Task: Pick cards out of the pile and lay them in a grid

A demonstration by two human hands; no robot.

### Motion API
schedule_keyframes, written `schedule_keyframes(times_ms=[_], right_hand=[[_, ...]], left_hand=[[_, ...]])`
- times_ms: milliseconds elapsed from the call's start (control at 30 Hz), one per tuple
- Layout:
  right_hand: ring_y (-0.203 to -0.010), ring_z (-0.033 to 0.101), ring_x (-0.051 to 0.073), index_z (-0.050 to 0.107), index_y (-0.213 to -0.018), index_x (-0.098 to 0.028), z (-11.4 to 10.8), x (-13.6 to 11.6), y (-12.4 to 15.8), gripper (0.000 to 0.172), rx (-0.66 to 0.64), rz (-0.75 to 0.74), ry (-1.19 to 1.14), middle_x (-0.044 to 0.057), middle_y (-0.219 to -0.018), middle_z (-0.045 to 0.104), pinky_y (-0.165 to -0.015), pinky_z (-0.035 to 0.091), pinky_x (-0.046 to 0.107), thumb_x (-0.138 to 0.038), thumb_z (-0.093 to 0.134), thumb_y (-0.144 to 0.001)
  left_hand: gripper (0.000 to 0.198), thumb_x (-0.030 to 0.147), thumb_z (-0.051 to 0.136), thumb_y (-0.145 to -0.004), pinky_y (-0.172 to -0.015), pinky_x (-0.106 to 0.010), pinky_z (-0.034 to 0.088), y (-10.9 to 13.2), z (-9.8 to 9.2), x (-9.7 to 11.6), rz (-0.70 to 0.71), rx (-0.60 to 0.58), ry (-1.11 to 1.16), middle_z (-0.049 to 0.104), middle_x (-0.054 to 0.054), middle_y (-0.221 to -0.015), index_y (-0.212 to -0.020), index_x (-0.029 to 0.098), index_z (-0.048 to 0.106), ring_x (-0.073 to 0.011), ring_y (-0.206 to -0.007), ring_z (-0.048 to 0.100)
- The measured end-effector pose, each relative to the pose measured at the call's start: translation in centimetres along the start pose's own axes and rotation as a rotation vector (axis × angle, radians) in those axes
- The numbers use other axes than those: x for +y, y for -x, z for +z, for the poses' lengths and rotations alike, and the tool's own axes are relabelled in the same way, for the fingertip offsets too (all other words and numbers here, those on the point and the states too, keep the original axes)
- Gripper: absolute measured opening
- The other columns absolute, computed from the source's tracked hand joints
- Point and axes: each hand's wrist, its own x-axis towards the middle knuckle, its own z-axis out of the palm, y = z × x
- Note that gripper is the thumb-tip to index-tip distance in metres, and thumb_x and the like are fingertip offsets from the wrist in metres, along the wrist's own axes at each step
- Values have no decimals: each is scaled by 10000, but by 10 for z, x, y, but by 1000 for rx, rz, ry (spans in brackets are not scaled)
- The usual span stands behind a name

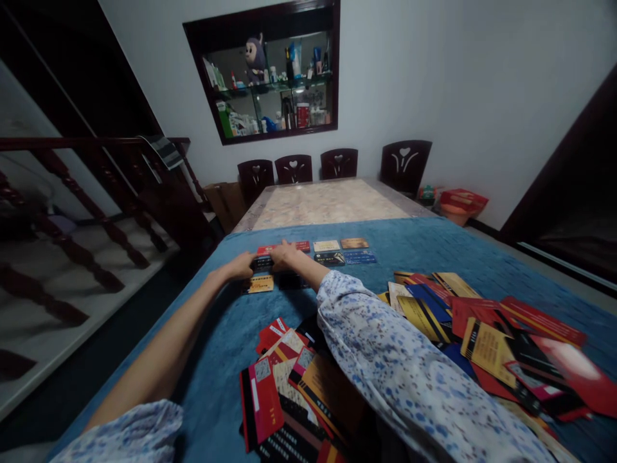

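Note:
A black card [263,262] lies on the blue cloth, part of a neat layout of cards. At its left end are the closed fingers of my left hand [242,265]. My right hand [285,255] grips the opposite end and partly hides the cards beneath it. Directly behind the black card is a red card [266,250], and a gold card [261,284] lies in front. Right of my hands are a cream card [326,245], a brown-gold card [354,244], a black-and-gold card [330,258] and a blue card [360,257].
One loose heap of mixed cards [263,402] lies near me, under my right forearm. A larger heap [486,347] spreads over the right side of the blue cloth [212,360]. Beyond the cloth is the bare tabletop [328,200], with several dark chairs [294,168] behind it.

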Motion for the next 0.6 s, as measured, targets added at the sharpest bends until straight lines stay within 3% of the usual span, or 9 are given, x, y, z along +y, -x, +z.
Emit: schedule_keyframes(times_ms=[367, 600], right_hand=[[-1249, 456, 360, 668, -1162, -188, -19, 24, 29, 414, 74, -70, 94, 172, -1301, 610, -982, 406, 578, -434, 628, -832], [-1201, 469, 343, 710, -1096, -211, -26, 59, 68, 301, 119, -81, 152, 134, -1229, 654, -942, 398, 514, -298, 566, -846]], left_hand=[[521, 82, 525, -663, -878, -269, 502, 9, -5, 3, -60, 142, -49, 636, -114, -1108, -1172, 111, 630, -221, -940, 642], [410, 105, 488, -739, -906, -320, 499, 13, -10, 37, 40, 240, -71, 633, -111, -1029, -1113, 108, 658, -239, -958, 611]])
